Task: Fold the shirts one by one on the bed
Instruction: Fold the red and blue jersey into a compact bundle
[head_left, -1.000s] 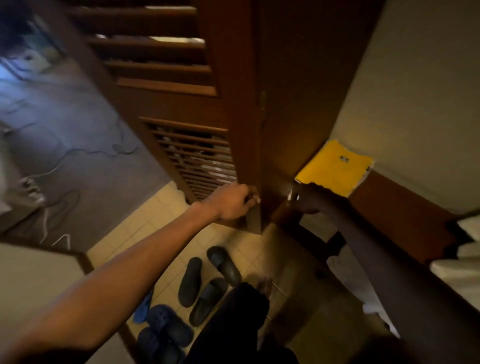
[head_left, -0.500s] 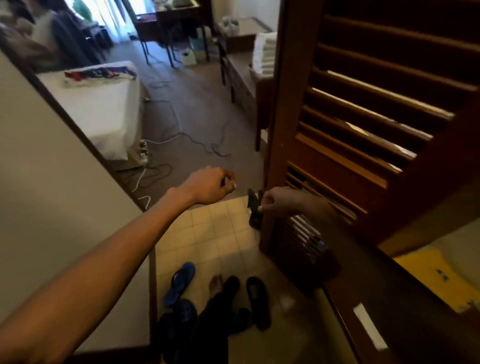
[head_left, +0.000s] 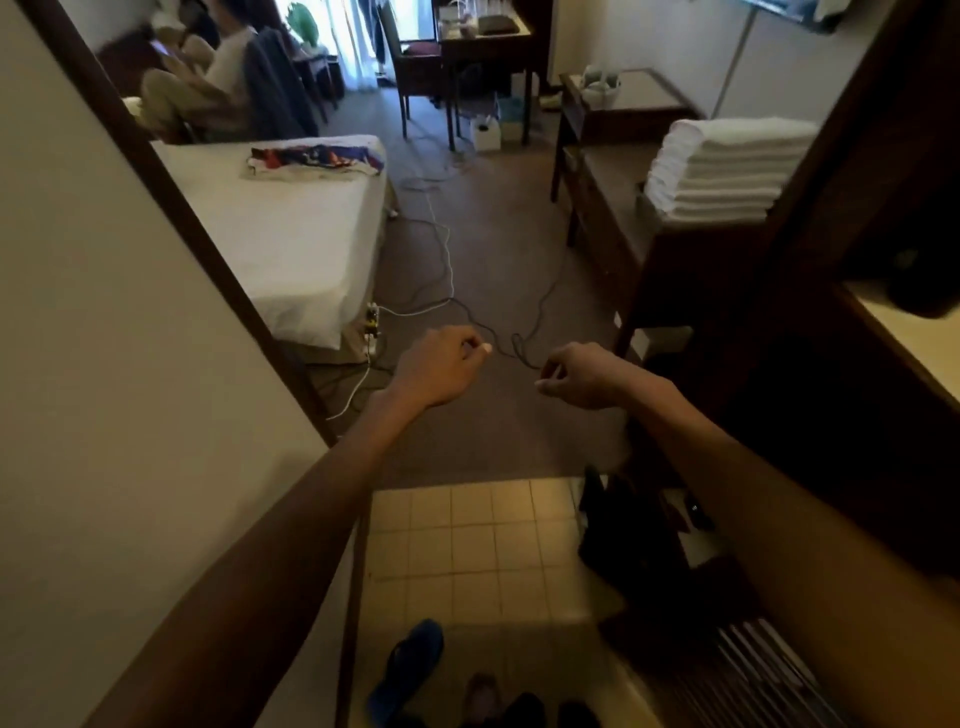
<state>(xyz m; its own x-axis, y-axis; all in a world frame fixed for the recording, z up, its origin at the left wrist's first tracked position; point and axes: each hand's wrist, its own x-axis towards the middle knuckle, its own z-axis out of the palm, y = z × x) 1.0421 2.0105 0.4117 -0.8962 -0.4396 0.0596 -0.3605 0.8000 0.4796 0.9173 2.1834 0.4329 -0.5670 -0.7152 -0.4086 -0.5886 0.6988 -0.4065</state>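
A heap of coloured shirts (head_left: 317, 163) lies at the far end of the white bed (head_left: 291, 244), well ahead on the left. Both my arms reach forward over the carpet, far short of the bed. My left hand (head_left: 441, 366) has its fingers curled in and holds nothing. My right hand (head_left: 582, 375) hangs loosely curled and holds nothing, about a hand's width to the right of the left one.
A wall (head_left: 104, 364) closes the left side. On the right are a dark louvred door (head_left: 753, 670) and a bench bearing stacked white towels (head_left: 727, 171). Cables (head_left: 447, 260) and a power strip (head_left: 371, 332) cross the carpet. A blue slipper (head_left: 410, 660) lies on the tiles. A person (head_left: 208, 88) sits beyond the bed.
My view has swung from the wardrobe door to the room. Both hands have let go of the door and now hang free in front of me.
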